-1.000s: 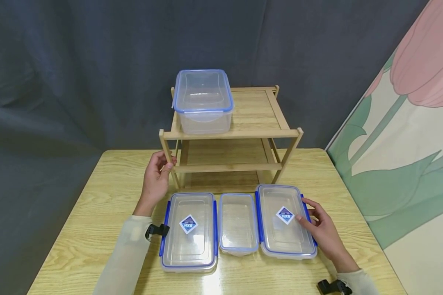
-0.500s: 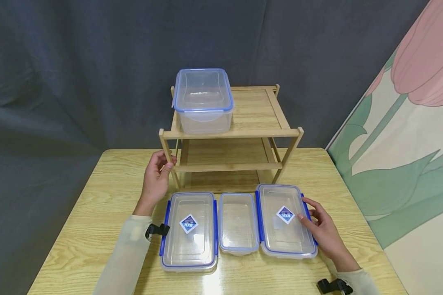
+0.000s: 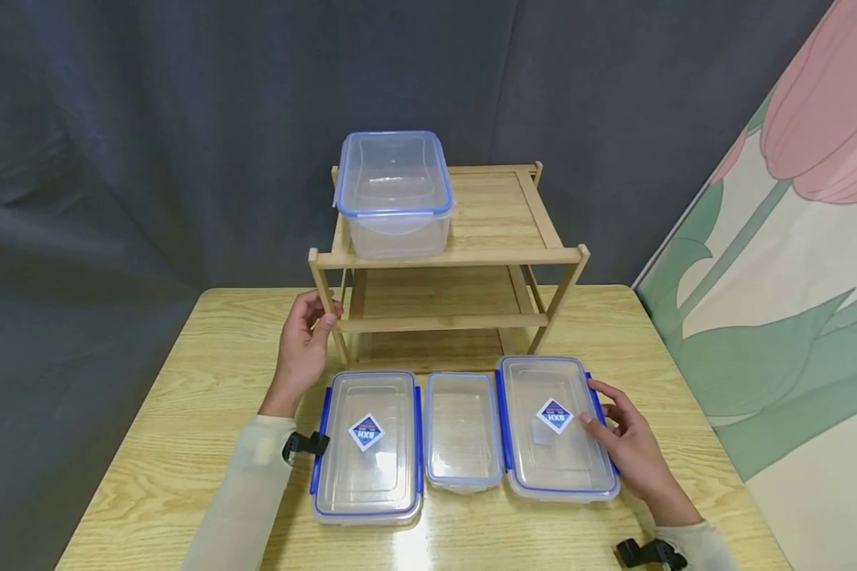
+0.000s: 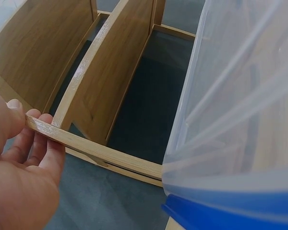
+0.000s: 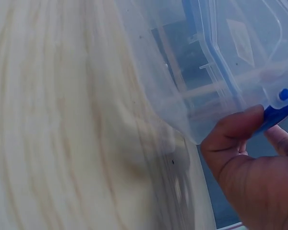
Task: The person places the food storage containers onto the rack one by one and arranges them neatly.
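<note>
My left hand (image 3: 301, 349) pinches the front left leg of a wooden shelf (image 3: 436, 323). In the left wrist view, thumb and fingers of the left hand (image 4: 26, 167) close around the leg strip (image 4: 96, 148). At the right, my right hand (image 3: 632, 440) grips the right-hand edge of a clear food container (image 3: 557, 456) with blue side latches and a diamond sticker. The thumb lies over its lid; the fingers are at the latch. In the right wrist view, the right hand (image 5: 249, 167) holds the container (image 5: 177, 81) by that blue latch.
A similar latched container (image 3: 367, 484) stands left, and a narrower one (image 3: 462, 428) in the middle, in a row before the shelf. A deeper lidded container (image 3: 398, 234) sits on the shelf's top left. A dark curtain (image 3: 257, 143) hangs behind the table (image 3: 207, 381).
The right hand and the right-hand container have shifted very slightly to the right. The left hand keeps its hold on the shelf leg.
</note>
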A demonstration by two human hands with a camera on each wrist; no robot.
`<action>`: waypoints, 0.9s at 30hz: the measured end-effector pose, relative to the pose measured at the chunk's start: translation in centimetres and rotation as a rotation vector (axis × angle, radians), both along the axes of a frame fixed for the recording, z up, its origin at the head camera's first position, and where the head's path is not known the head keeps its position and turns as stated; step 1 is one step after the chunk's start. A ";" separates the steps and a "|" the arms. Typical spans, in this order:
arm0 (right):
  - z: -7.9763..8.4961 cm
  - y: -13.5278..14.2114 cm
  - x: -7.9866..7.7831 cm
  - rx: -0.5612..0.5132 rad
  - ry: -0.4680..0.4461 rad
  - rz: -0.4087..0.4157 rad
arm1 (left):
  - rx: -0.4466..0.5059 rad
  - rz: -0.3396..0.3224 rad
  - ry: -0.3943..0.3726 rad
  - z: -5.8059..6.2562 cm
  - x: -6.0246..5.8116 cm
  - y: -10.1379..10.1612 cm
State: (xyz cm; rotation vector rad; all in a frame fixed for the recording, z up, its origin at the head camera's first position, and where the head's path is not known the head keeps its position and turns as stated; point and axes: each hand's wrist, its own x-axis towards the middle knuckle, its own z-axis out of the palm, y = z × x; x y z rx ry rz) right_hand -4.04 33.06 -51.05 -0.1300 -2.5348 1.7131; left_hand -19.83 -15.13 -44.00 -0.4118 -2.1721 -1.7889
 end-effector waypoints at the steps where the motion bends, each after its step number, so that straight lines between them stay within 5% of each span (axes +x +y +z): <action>1: 0.0 0.0 0.0 -0.004 -0.002 0.001 | 0.001 0.000 0.001 0.0 0.0 0.0; 27: 3.3 -0.3 0.5 -0.221 0.007 0.038 | 0.047 0.007 -0.060 0.7 0.2 -0.1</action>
